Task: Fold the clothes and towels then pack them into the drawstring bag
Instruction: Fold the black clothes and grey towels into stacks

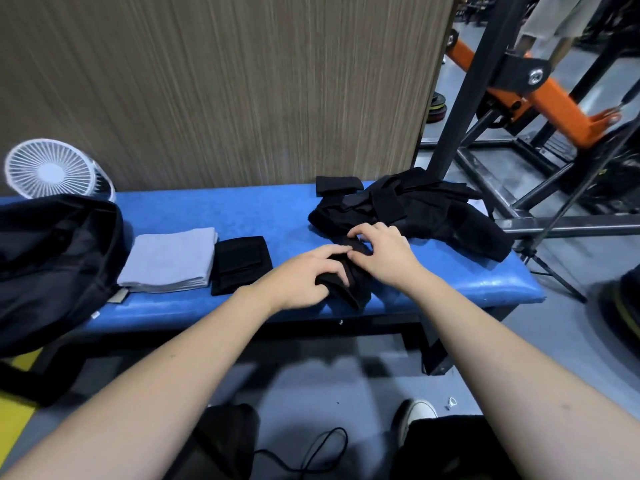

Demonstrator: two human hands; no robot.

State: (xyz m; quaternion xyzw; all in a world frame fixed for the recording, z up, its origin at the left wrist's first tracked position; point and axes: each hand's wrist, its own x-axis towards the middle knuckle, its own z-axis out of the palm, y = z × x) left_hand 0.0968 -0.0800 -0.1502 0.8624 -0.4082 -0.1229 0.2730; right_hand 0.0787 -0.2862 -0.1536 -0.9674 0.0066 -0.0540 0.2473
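Observation:
A small black garment [353, 284] lies partly folded near the front edge of the blue bench [242, 209]. My left hand [304, 275] grips its near end with fingers curled round the cloth. My right hand [384, 251] pinches its far end with bent fingers. Behind them sits a heap of unfolded black clothes [426, 209]. A folded black item [240, 265] and a folded grey towel [171, 259] lie side by side to the left. The dark drawstring bag [52, 261] slumps open at the bench's left end.
A white fan [52, 171] stands behind the bag against the wood-grain wall. A black and orange gym machine frame [519, 98] rises at the right, close to the bench end. A black cable [311, 452] lies on the grey floor by my shoe.

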